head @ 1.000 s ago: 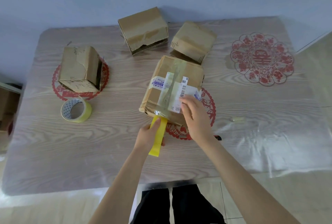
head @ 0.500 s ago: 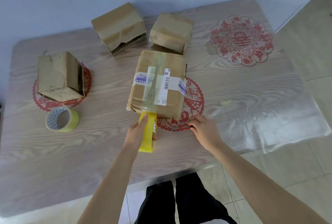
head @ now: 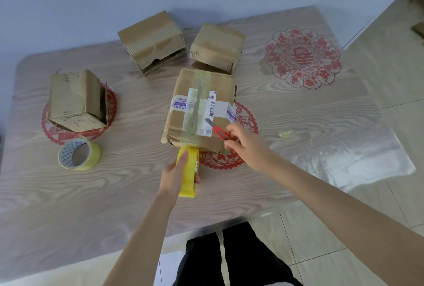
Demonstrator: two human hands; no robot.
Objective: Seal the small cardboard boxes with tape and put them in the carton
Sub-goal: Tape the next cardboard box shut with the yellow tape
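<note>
The box (head: 202,106) sits on the desk (head: 114,194). Our left grip (head: 174,172) curls round the tape roll (head: 187,186) at its near edge; our right grip (head: 245,142) pinches the red cutter (head: 219,131). We should pull tight, then cut close.

Left hand (head: 176,174) extended forward, gripping a yellow tape roll (head: 188,188), 1 finger laid along its top, thumb on its side. Right hand (head: 247,145) raised, pinching a red box cutter (head: 219,131), blade pointing forward-left. 2 forearms bare.
</note>
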